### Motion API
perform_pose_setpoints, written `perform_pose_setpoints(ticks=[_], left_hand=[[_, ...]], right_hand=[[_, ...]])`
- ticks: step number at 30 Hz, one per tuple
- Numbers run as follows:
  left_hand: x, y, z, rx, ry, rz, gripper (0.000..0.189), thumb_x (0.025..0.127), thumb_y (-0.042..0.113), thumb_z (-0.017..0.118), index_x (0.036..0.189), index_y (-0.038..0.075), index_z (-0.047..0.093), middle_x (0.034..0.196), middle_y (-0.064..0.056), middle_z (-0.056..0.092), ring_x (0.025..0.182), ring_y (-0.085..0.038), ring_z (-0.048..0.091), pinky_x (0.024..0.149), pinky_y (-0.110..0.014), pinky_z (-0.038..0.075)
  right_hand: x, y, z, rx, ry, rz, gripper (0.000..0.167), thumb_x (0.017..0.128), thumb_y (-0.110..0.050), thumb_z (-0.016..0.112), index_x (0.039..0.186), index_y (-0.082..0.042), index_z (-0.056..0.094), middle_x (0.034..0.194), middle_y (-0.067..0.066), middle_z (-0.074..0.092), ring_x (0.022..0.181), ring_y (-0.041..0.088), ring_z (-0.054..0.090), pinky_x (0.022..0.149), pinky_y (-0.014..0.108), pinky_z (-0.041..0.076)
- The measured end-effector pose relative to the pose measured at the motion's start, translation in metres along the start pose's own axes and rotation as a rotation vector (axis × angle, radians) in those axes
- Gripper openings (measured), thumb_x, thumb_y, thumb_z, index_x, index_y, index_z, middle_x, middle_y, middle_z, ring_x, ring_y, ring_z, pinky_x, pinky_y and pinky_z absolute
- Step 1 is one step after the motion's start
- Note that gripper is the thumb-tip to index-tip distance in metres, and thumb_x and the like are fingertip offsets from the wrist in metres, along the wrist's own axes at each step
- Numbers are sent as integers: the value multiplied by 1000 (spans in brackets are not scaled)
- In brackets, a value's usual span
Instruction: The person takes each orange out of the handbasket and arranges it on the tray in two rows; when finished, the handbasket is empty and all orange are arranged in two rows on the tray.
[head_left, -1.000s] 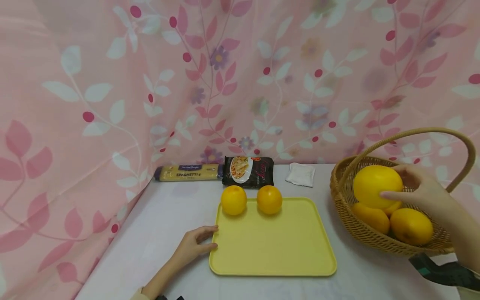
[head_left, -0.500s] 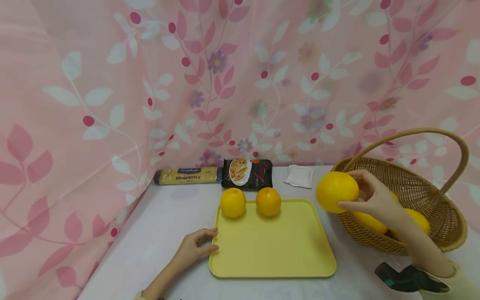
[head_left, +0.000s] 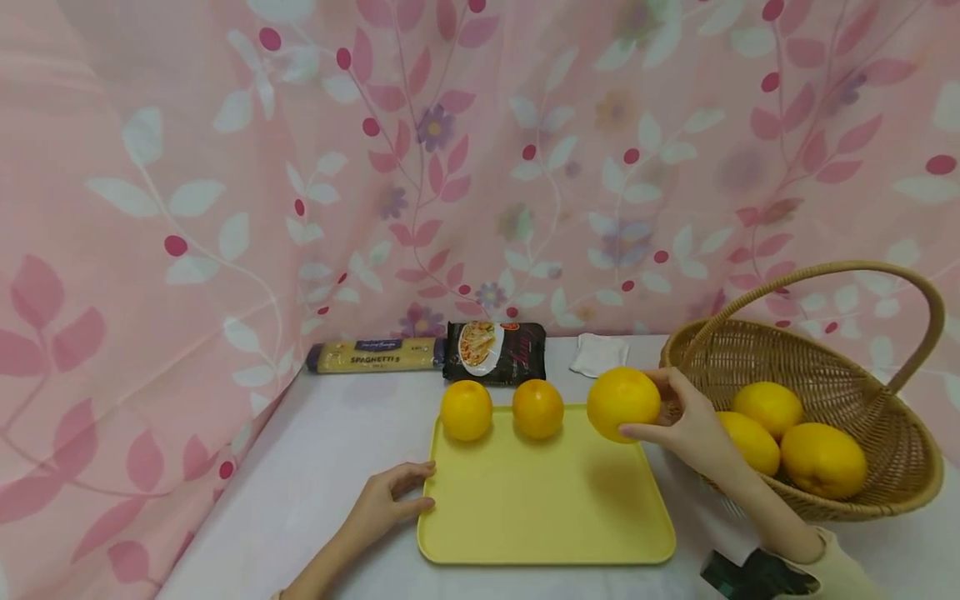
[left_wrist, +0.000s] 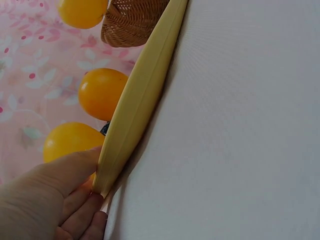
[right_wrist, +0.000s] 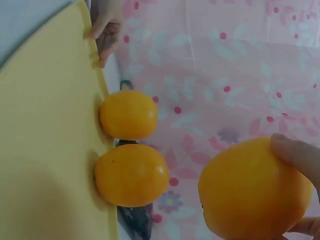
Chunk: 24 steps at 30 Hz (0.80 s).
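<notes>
My right hand (head_left: 686,417) holds a large yellow-orange orange (head_left: 622,405) between thumb and fingers, raised above the back right corner of a yellow tray (head_left: 540,517). In the right wrist view the held orange (right_wrist: 252,187) fills the lower right, with thumb and fingers (right_wrist: 302,157) around its side. At the tray's left rim, my left hand (head_left: 386,504) holds the edge with its thumb and fingertips. Two more oranges stand along the tray's back edge, a left orange (head_left: 467,411) and a middle orange (head_left: 537,409).
A wicker basket (head_left: 900,450) with a tall handle stands at the right and holds three oranges (head_left: 823,460). Behind the tray lie a spaghetti pack (head_left: 378,356), a black food packet (head_left: 495,352) and a folded white cloth (head_left: 598,355). A pink floral curtain (head_left: 480,167) hangs behind.
My right hand has lifted an orange out of the basket and carried it left, over the tray's back right corner. My left hand has stayed at the tray's left rim.
</notes>
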<state>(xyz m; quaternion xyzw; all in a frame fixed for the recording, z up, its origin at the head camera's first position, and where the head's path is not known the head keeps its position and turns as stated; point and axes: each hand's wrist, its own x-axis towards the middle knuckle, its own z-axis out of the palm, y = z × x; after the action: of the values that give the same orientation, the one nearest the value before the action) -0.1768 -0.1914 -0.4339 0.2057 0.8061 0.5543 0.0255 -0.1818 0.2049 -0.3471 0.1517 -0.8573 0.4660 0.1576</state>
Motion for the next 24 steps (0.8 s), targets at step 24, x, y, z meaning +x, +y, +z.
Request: perform_pose_setpoints(ticks=[24], left_hand=[[4,-29,-2,-14,-6,-4,36,74,9,72,106,-1,60,119,-16,54,109,-26,51,91,-27,42]], right_hand=[[32,55,45,114,-64,226,74,74,-16,74,129,10,31,130,29,30,115,47,34,91,55,37]])
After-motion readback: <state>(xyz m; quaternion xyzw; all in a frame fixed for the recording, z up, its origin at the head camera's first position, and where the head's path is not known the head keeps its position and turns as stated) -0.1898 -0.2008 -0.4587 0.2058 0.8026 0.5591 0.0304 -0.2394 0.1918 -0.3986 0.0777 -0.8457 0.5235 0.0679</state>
